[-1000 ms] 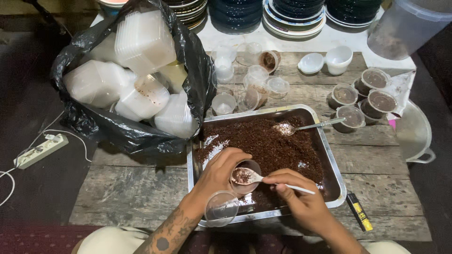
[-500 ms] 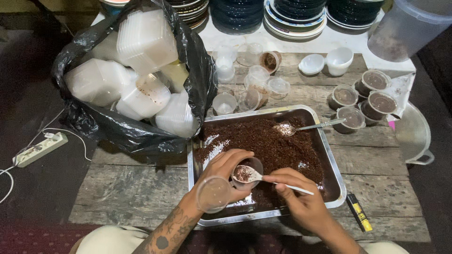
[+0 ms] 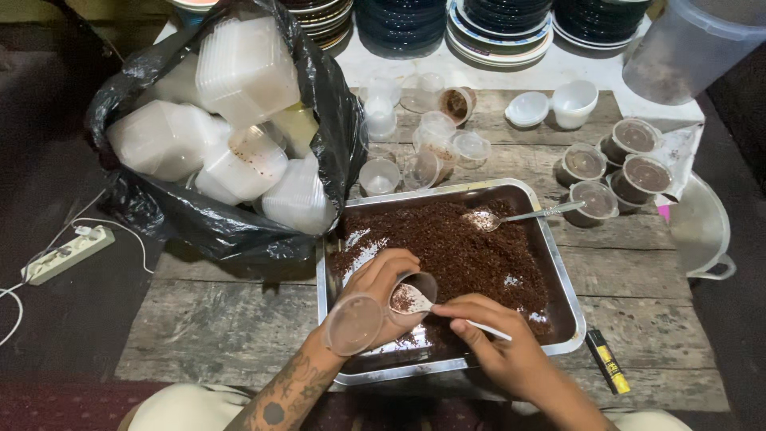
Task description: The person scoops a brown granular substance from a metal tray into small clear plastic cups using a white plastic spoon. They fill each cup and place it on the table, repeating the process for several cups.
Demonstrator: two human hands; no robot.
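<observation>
Your left hand is clamped around a small clear plastic cup, tilted over the near left part of the metal tray. Its hinged lid hangs open toward you, just below your fingers. The cup already has some of the dark brown crumbly mix inside. Your right hand pinches a white plastic spoon: thumb and fingers are closed on the handle, and the bowl of the spoon rests at the mouth of the cup, carrying a little of the mix.

The tray sits on the wooden table right in front of you, and the brown mix covers most of its bottom, thinner at the near left corner where bare metal shows. A metal spoon lies in the far part of the tray, its handle over the right rim.

To the left of the tray, a black bag holds stacks of empty white containers. Beyond the tray stand several empty clear cups, and to the right a cluster of filled cups with lids shut. A yellow lighter lies just beside the tray's near right corner. Stacked plates line the far edge.
</observation>
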